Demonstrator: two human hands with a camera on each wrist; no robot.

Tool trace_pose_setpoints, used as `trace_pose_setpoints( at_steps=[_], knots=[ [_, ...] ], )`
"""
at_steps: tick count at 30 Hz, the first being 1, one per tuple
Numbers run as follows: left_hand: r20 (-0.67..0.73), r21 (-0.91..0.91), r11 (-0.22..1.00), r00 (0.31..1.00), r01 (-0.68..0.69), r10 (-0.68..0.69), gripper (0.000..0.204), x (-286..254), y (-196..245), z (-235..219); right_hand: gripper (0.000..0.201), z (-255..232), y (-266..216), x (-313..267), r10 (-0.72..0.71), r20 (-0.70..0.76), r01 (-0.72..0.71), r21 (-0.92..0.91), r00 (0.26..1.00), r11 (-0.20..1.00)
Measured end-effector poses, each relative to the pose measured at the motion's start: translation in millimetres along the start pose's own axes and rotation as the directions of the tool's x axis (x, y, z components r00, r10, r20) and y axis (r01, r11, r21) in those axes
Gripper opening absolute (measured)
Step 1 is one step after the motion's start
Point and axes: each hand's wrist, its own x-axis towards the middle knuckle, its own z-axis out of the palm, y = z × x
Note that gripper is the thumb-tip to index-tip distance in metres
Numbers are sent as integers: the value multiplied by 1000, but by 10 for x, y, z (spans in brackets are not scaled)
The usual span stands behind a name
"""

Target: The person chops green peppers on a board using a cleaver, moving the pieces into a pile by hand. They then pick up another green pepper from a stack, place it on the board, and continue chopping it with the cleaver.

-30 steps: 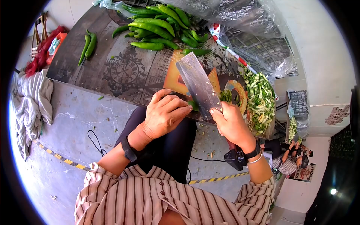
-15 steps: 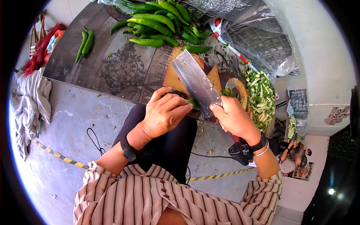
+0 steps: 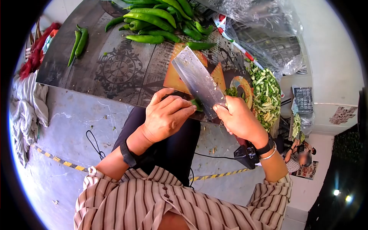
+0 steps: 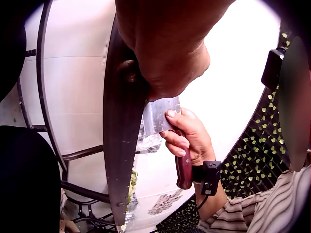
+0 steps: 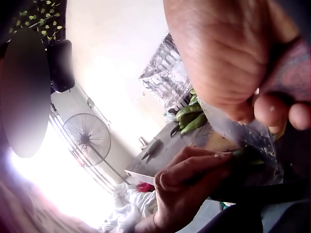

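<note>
My right hand [image 3: 243, 120] grips a cleaver [image 3: 200, 82] whose broad blade, specked with bits of pepper, slants up and left over the table. In the left wrist view the fingers wrap its dark red handle [image 4: 183, 170]. Just left of the blade, my left hand [image 3: 165, 117] holds a green pepper [image 3: 197, 105] down near the table's front edge with curled fingers. Most of that pepper is hidden by the fingers and the blade. Cut green pieces [image 3: 231, 92] lie just beyond the cleaver.
A heap of sliced peppers [image 3: 265, 96] lies at the table's right end. Whole green peppers [image 3: 151, 19] are piled at the back, and two more peppers [image 3: 78, 42] lie far left. Clear plastic sheeting [image 3: 264, 38] borders the back right. Another person [image 3: 299, 159] is farther right.
The table and peppers have shifted left and slightly up in the head view. My right wrist has swung a little to the right. Both hands keep their hold, with the blade beside the pepper.
</note>
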Motion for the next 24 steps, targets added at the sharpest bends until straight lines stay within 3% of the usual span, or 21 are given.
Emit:
trace_pose_setpoints(
  at_steps=[11,13,24],
  knots=[
    [8,7,1000,1000,16,-16,19,-7,-1,9,27,22,-88,-14,24,-20,-25,-25,1000,999],
    [13,8,1000,1000,15,-15,19,-6,-1,4,27,54,-30,-10,-61,-63,57,-67,996,996],
    [20,7,1000,999,28,-28,19,4,6,6,28,55,-29,3,-31,-63,28,-50,998,998]
  ],
)
